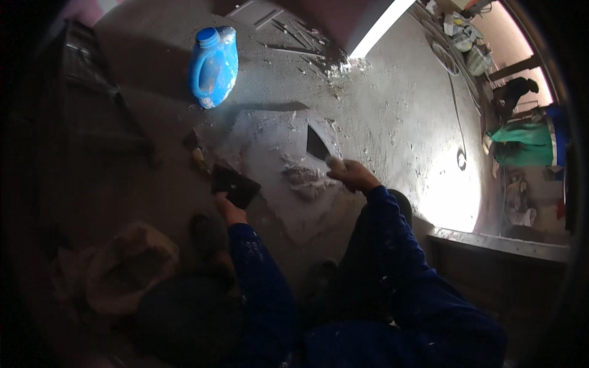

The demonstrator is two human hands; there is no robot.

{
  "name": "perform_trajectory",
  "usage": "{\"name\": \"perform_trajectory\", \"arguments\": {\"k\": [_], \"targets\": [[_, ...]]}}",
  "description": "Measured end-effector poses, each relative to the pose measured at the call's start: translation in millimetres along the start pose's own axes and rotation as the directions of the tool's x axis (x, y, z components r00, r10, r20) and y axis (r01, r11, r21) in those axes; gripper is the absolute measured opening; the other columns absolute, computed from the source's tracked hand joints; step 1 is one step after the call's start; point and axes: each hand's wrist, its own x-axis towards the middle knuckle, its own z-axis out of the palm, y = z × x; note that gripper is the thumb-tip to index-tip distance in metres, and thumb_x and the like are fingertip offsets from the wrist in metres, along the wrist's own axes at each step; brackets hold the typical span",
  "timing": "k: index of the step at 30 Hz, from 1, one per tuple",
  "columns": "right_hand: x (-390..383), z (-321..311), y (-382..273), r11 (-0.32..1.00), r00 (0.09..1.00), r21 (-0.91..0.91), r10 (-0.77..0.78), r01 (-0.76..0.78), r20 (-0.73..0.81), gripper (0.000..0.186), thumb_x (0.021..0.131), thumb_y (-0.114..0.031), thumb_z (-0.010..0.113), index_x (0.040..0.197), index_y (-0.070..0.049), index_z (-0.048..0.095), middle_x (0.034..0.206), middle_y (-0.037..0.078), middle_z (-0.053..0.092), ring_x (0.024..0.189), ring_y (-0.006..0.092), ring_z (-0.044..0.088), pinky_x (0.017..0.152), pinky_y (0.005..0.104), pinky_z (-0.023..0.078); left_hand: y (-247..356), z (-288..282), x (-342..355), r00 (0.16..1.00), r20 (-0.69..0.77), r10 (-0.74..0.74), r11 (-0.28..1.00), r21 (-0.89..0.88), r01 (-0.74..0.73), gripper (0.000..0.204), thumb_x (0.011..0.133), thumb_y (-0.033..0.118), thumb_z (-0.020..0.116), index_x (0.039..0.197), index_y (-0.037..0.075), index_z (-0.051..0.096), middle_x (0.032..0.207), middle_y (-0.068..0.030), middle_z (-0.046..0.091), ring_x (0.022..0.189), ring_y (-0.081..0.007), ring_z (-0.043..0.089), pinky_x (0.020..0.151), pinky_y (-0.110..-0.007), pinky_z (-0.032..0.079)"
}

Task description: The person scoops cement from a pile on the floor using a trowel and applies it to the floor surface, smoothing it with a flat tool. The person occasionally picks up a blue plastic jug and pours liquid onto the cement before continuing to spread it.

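Observation:
My left hand (230,211) grips a dark, flat, roughly square plate (238,187) by its near edge; its exact kind is unclear. In my right hand (359,178) is a pointing trowel, held by its pale handle. The dark pointed trowel blade (316,145) lies over a pale, plaster-smeared board (264,135) on the floor. Close to that blade, a lumpy heap of wet plaster (310,181) sits on the board. Just beyond the plate, a small tool with a yellowish handle (197,158) rests on the floor.
A blue plastic jug (215,67) with splashes stands beyond the board. An open sack (138,264) is at lower left. Debris strips (300,46) lie by a white-edged wall corner. Hoses (442,55), sacks and green cloth (524,144) are at far right.

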Motion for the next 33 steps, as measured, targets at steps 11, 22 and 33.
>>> {"name": "perform_trajectory", "arguments": {"k": [11,22,33], "targets": [[56.1,125.5,170.6,0.901,0.15,0.274,0.338,-0.336,-0.929,0.043,0.079,-0.021,0.061,0.112,0.004,0.055,0.101,0.025,0.063,0.09,0.038,0.063,0.081,0.0441,0.048,-70.8,1.1,15.0,0.983,-0.024,0.18,0.951,0.26,-0.168,0.042,0.098,0.026,0.037,0.126,-0.004,0.043,0.134,-0.0152,0.042,0.12,-0.0242,0.043,0.104,-0.036,0.034],[39.1,165.9,172.5,0.741,0.232,0.475,0.626,-0.474,-0.745,0.056,0.08,-0.027,0.069,0.121,0.003,0.046,0.114,0.025,0.057,0.11,0.0385,0.054,0.092,0.0439,0.044,-115.9,-26.0,65.7,0.957,0.113,0.267,0.72,0.637,-0.276,0.038,0.097,0.023,0.032,0.109,-0.004,0.055,0.112,-0.0127,0.056,0.1,-0.023,0.053,0.092,-0.037,0.041],[20.0,122.0,167.3,0.734,0.247,0.662,0.677,-0.153,-0.694,0.062,0.08,-0.025,0.068,0.124,0.012,0.043,0.118,0.029,0.056,0.109,0.0388,0.057,0.096,0.0415,0.043,-80.4,-14.7,32.1,1.0,-0.014,-0.018,0.977,0.214,0.021,0.051,0.091,0.041,0.042,0.121,0.002,0.053,0.121,-0.0122,0.054,0.107,-0.0254,0.053,0.098,-0.039,0.039]]}}
